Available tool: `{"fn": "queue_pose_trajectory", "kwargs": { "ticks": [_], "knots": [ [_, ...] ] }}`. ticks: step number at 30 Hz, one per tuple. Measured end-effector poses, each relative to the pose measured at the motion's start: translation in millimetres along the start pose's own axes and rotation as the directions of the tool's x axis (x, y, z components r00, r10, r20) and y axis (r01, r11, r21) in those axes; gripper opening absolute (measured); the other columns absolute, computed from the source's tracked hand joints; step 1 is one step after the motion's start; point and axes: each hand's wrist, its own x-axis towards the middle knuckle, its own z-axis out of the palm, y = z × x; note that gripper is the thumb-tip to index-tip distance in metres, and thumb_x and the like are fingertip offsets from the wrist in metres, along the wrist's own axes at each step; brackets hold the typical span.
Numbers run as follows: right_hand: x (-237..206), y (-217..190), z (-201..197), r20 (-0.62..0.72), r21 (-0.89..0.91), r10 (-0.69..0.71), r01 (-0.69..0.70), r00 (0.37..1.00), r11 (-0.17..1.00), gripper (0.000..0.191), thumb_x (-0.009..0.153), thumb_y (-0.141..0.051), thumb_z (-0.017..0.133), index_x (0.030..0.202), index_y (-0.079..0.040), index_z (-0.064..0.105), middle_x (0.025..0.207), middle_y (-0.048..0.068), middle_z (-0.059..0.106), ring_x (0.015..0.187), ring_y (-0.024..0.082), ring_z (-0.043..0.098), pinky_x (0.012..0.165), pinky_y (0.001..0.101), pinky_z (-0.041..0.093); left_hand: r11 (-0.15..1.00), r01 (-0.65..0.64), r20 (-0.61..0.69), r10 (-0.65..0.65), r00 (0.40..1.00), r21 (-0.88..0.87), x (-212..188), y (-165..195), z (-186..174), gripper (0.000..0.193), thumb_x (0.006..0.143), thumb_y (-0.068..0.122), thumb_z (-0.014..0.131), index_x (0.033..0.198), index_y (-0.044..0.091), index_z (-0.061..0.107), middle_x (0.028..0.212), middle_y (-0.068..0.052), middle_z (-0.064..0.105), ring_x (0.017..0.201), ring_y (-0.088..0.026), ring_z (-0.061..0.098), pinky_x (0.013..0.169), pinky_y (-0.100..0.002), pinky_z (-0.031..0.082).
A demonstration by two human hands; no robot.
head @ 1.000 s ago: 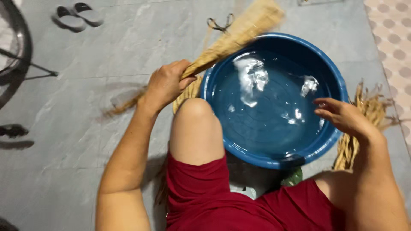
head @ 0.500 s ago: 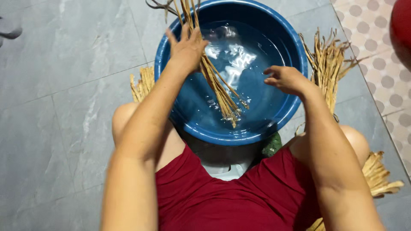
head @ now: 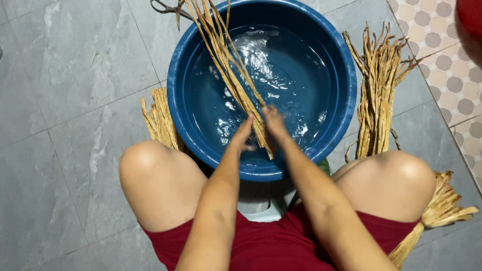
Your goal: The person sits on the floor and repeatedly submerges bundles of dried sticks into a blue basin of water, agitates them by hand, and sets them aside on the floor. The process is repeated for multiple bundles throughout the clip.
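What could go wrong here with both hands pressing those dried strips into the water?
The strip bundle sticks out over the basin rim, so its far ends stay dry and may lever up. Water is rippling near the left hand and right hand; a hard push could slop it onto the tiled floor. The scissors lie right beside the overhanging ends and could get knocked.

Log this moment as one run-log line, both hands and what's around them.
left hand: on dried strips | right hand: on same strips | strips: slanting into blue basin, in water | more bundles: floor both sides | scissors: behind basin
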Motion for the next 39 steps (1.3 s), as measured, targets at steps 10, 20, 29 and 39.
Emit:
{"fn": "queue_pose_trajectory", "kwargs": {
  "ticks": [10, 20, 29, 39],
  "knots": [
    [-3.7, 3.1, 38.6, 0.006, 0.044, 0.136, -0.136, 0.991, 0.990, 0.072, 0.109, -0.062, 0.035, 0.136, -0.003, 0.066, 0.125, 0.022, 0.074, 0.115, 0.036, 0.069, 0.098, 0.0442, 0.053, 0.708, 0.115, 0.197, 0.035, 0.980, -0.696, 8.0, -10.1, 37.2, 0.055, 0.099, 0.055, 0.055, 0.134, 0.013, 0.061, 0.124, -0.006, 0.069, 0.111, -0.023, 0.065, 0.098, -0.039, 0.053],
    [-20.3, -6.0, 88.5, 0.086, -0.310, -0.018, 0.044, 0.996, 0.950, 0.060, 0.105, -0.043, 0.036, 0.158, -0.014, 0.033, 0.156, 0.022, 0.042, 0.140, 0.042, 0.040, 0.112, 0.0580, 0.019, 0.687, 0.074, 0.160, 0.062, 0.985, -0.723, 29.8, 4.3, -13.6, 0.065, 0.093, 0.059, 0.056, 0.140, 0.014, 0.055, 0.131, -0.006, 0.063, 0.118, -0.026, 0.060, 0.095, -0.047, 0.053],
    [5.4, 9.5, 34.6, -0.159, -0.293, 0.022, -0.068, 0.987, 0.954, 0.049, 0.109, -0.042, 0.041, 0.142, -0.009, 0.055, 0.125, 0.024, 0.067, 0.113, 0.037, 0.065, 0.094, 0.0502, 0.053, 0.808, 0.106, 0.184, 0.003, 0.983, -0.579, 21.2, -15.7, 35.9, 0.073, 0.095, 0.071, 0.057, 0.139, 0.013, 0.054, 0.128, -0.007, 0.061, 0.111, -0.022, 0.060, 0.091, -0.039, 0.053],
    [0.5, 27.4, 34.9, -0.064, -0.176, -0.145, 0.132, 0.987, 0.975, 0.046, 0.106, -0.042, 0.044, 0.125, -0.008, 0.068, 0.119, 0.021, 0.073, 0.110, 0.030, 0.068, 0.098, 0.0418, 0.051, 0.957, -0.048, 0.022, 0.057, 0.998, -0.285, 17.5, -6.3, 40.4, 0.041, 0.095, 0.051, 0.049, 0.117, 0.018, 0.057, 0.098, -0.006, 0.068, 0.083, -0.020, 0.066, 0.070, -0.037, 0.056]
  ]
}}
